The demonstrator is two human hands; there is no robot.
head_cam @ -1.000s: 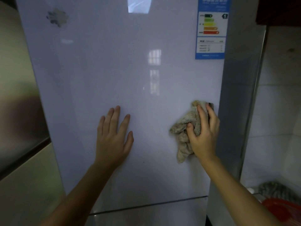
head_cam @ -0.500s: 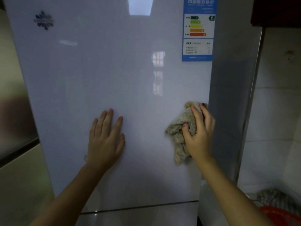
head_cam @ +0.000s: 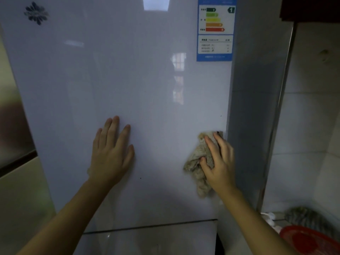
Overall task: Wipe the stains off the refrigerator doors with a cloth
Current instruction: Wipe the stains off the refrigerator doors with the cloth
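The glossy refrigerator door (head_cam: 128,80) fills the frame. At centre the left hand (head_cam: 110,155) lies flat and spread, holding nothing. At lower right the right hand (head_cam: 219,162) clamps the cloth (head_cam: 200,162) against the door's edge. Tiny dark specks (head_cam: 140,178) remain; wiping looks unfinished.

Glossy door, rough cloth

The refrigerator door (head_cam: 128,80) is smooth and highly glossy, mirroring a window and a ceiling light; its side panel (head_cam: 255,107) at 3 o'clock looks matt grey. The cloth (head_cam: 198,162) is a rough, nubby beige textile, crumpled. The energy label (head_cam: 215,30) at 1 o'clock looks like printed paper or film with a slight sheen. At 4 o'clock, the red basin (head_cam: 311,240) looks like shiny plastic, and the wall tiles (head_cam: 312,116) are smooth.
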